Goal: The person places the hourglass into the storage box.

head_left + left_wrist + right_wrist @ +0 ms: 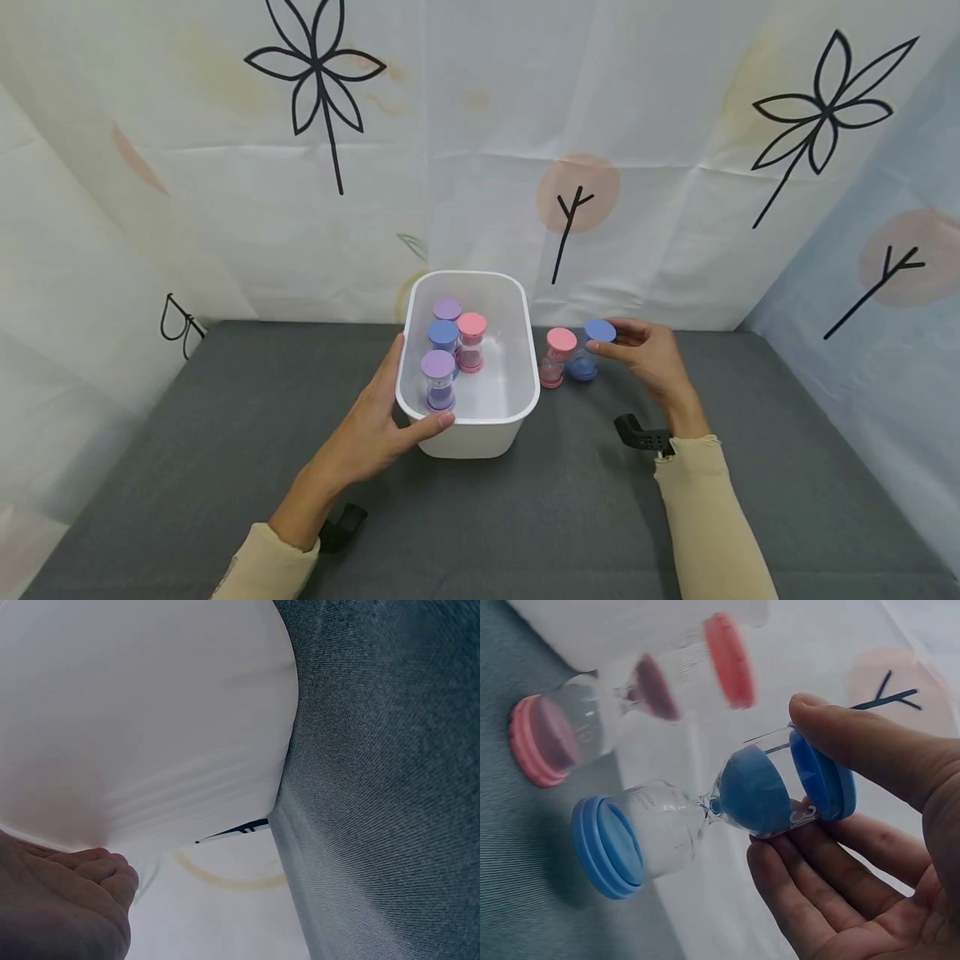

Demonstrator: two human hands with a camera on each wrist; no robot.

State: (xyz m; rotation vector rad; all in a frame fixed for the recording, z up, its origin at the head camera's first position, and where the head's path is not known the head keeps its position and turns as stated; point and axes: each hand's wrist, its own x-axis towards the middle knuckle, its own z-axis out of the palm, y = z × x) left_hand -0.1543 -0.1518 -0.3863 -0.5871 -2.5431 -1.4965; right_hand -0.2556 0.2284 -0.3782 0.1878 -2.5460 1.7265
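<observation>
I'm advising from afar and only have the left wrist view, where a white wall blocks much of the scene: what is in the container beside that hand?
Observer: In the head view, the white bin shows four hourglasses: a far purple hourglass, a near purple hourglass, a blue hourglass and a pink hourglass.
Operator: And what is the right hand doing?
Observer: It holds a second blue hourglass by its upper end, to the right of the bin.
Operator: Is anything between that one and the bin?
Observer: Yes, a second pink hourglass, standing on the gray tabletop.
</observation>
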